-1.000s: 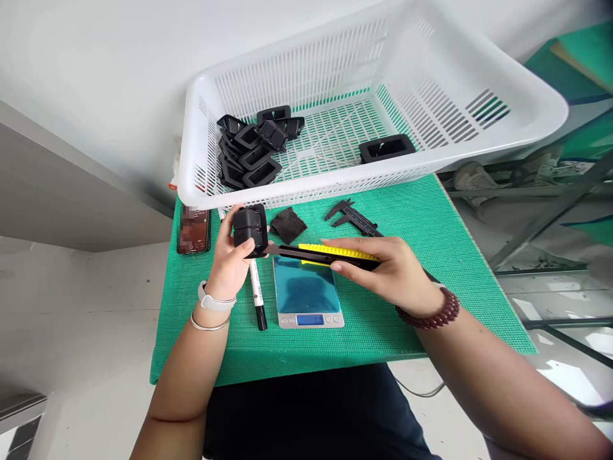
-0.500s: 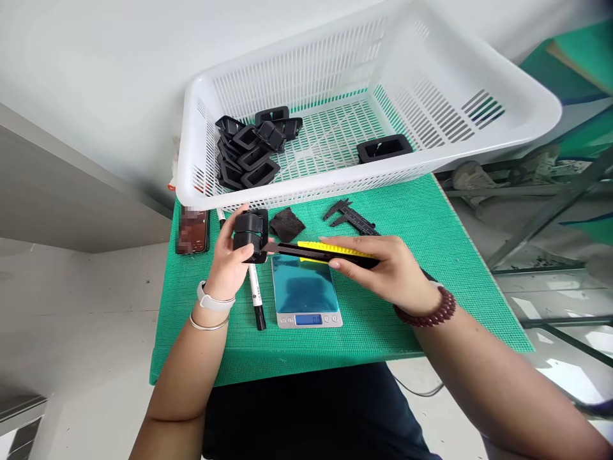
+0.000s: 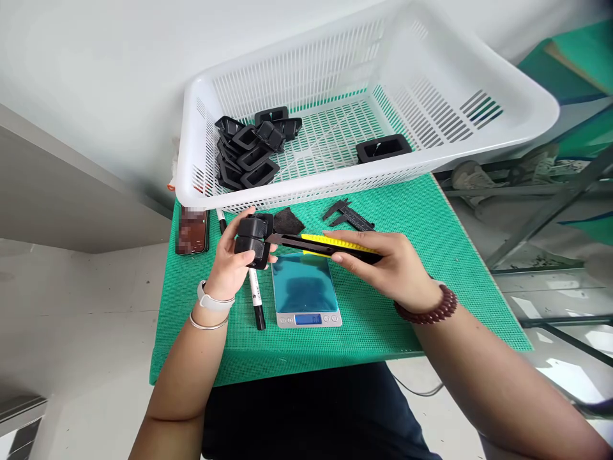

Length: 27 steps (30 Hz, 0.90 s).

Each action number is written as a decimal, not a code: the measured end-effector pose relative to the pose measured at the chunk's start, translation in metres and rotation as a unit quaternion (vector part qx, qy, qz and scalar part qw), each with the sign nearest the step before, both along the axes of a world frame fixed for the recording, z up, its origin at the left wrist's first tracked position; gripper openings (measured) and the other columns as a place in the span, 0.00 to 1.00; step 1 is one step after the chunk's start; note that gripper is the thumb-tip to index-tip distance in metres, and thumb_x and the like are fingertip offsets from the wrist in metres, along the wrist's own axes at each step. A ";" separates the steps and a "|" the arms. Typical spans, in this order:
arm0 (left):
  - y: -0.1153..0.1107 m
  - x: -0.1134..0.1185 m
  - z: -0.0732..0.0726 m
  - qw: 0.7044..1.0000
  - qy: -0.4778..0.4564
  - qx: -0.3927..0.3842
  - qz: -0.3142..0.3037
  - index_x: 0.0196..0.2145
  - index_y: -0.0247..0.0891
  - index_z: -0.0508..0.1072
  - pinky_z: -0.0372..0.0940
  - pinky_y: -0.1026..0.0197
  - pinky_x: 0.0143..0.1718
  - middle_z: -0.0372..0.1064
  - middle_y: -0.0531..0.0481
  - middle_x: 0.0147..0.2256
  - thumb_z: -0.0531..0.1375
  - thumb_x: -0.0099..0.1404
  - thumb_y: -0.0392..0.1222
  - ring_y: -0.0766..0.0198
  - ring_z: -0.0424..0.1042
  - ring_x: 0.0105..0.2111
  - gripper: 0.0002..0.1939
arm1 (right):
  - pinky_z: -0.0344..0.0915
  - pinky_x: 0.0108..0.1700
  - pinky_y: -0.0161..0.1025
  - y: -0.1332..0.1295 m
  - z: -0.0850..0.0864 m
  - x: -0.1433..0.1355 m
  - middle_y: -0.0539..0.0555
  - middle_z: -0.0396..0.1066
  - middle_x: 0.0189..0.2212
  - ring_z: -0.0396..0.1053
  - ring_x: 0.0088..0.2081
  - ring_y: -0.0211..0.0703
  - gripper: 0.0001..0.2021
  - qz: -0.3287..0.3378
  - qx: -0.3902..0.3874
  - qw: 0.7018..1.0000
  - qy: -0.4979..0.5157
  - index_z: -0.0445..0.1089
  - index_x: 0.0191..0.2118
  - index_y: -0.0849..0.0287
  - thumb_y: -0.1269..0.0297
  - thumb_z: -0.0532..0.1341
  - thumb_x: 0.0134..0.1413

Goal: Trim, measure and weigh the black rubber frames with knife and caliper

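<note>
A: Where's the piece in hand, taking the scale as our marker?
B: Off the scale's far-left corner, held up: a black part with a two-block body and a wider rim. The left hand pinches it, thumb pressed on the near block, the other fingers wrapped round it, with some tips showing at the rim.
A: And the right hand?
B: It grips a utility knife above the scale's far edge. The thumb and forefinger press the handle from either side; I can't tell how the lower fingers sit. The blade points left and appears to meet the part's rim near the groove between the blocks.
A: So how far along is it?
B: I'd judge this piece is mid-work, with the blade out and at the edge. Whether it's cutting in, or how much edge remains, I can't tell.
A: What about the rest?
B: Beyond the scale stands a white basket. Inside, far-left of the scale, is a heap of black parts; far-right of it, one lone part lies well apart. Perhaps that split separates finished from unfinished, but nothing shows which is which.
A: Has anything been weighed?
B: Nothing is on the scale now, and its display seems to read zero. The caliper lies untouched beyond its far-right corner.
</note>
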<state>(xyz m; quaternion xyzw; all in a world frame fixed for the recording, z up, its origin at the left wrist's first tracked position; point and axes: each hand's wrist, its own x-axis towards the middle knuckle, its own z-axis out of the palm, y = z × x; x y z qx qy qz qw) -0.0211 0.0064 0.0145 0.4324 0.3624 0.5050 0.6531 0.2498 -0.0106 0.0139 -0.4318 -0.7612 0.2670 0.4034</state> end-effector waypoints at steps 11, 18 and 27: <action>0.001 0.001 0.000 1.000 0.007 -0.010 -0.004 0.54 0.44 0.70 0.67 0.62 0.20 0.72 0.50 0.33 0.64 0.50 0.42 0.61 0.74 0.26 0.30 | 0.77 0.43 0.41 0.001 -0.006 0.000 0.52 0.78 0.48 0.79 0.44 0.49 0.16 -0.068 -0.009 0.998 -0.014 0.75 0.52 0.52 0.59 0.64 0.60; 0.001 0.000 0.002 1.000 -0.017 -0.004 0.026 0.55 0.45 0.68 0.66 0.63 0.20 0.71 0.50 0.36 0.63 0.52 0.41 0.61 0.75 0.27 0.30 | 0.77 0.41 0.38 -0.002 -0.002 -0.004 0.53 0.79 0.45 0.80 0.40 0.46 0.15 -0.015 0.001 1.000 0.017 0.76 0.51 0.53 0.61 0.65 0.58; 0.001 0.003 0.000 0.999 -0.009 0.014 0.041 0.55 0.48 0.68 0.75 0.51 0.39 0.71 0.50 0.42 0.64 0.54 0.41 0.59 0.78 0.34 0.29 | 0.75 0.34 0.34 -0.002 -0.003 -0.004 0.51 0.81 0.40 0.80 0.35 0.42 0.15 0.064 0.006 0.998 0.008 0.75 0.52 0.50 0.62 0.65 0.58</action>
